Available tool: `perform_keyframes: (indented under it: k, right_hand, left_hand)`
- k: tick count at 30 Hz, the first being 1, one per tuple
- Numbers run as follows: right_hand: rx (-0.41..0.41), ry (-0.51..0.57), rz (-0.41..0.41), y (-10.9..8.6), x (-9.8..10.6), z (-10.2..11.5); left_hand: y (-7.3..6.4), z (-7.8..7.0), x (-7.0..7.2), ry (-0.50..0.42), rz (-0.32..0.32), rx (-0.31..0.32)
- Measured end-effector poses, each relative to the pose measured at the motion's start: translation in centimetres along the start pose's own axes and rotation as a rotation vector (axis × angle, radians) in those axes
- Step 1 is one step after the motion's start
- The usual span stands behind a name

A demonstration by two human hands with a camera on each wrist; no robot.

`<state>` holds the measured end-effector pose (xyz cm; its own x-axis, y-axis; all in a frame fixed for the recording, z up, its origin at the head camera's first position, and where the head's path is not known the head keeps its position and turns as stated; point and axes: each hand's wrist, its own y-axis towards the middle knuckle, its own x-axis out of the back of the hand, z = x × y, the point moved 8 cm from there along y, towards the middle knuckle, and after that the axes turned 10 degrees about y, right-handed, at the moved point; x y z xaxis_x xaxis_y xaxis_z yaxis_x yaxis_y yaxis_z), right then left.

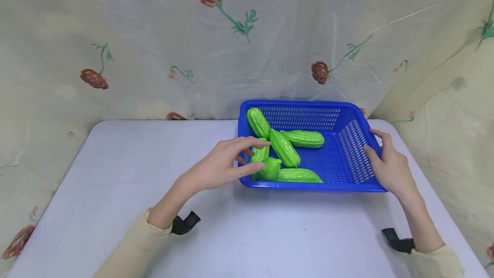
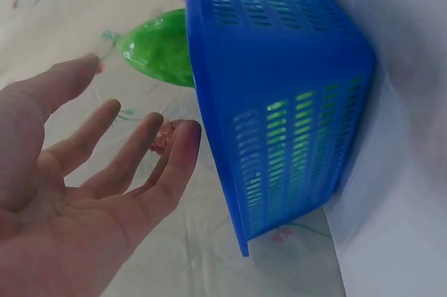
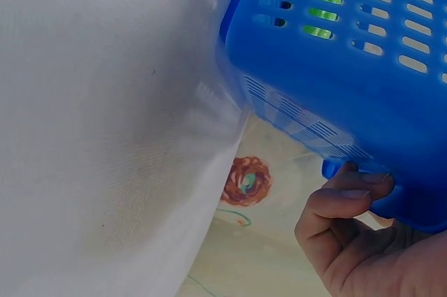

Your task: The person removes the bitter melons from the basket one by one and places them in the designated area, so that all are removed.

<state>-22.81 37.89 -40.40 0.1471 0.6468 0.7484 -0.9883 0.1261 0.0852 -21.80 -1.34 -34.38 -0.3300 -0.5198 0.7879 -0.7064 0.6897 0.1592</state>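
Note:
A blue plastic basket (image 1: 320, 186) with slotted walls is near the back edge of the table. Inside are several bright green, ribbed toy gourds (image 1: 284, 148), mostly gathered at its left side. One rounder green piece with a pointed tip (image 1: 270, 169) sticks up above the rim, as the left wrist view also shows (image 2: 157, 49). My left hand (image 1: 225, 162) hovers at the basket's left rim, thumb and fingers spread, holding nothing. With my right hand (image 1: 391, 164) I grip the right rim, fingers curled around its outer side in the right wrist view (image 3: 356, 223).
The table (image 1: 146, 158) has a white cover. Behind and beside it hangs a pale curtain (image 1: 146, 20) with printed brown flowers. Black wrist mounts (image 1: 185, 223) show at both cuffs.

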Motion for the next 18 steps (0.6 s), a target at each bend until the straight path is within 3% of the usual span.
perform_keyframes:
  k: [6,12,18]
  right_hand:
    - [0.002,-0.002,-0.003,0.0,-0.1,-0.1]
    - [0.006,-0.001,-0.005,0.0,-0.1,-0.1]
    - [-0.006,-0.001,-0.002,0.0,0.0,-0.2]
  left_hand:
    - [0.7,0.1,-0.7,-0.101,0.077,0.046]
    - [1.2,0.5,-1.3,-0.193,0.108,0.068]
    - [2.0,0.3,-2.1,-0.212,0.145,0.066]
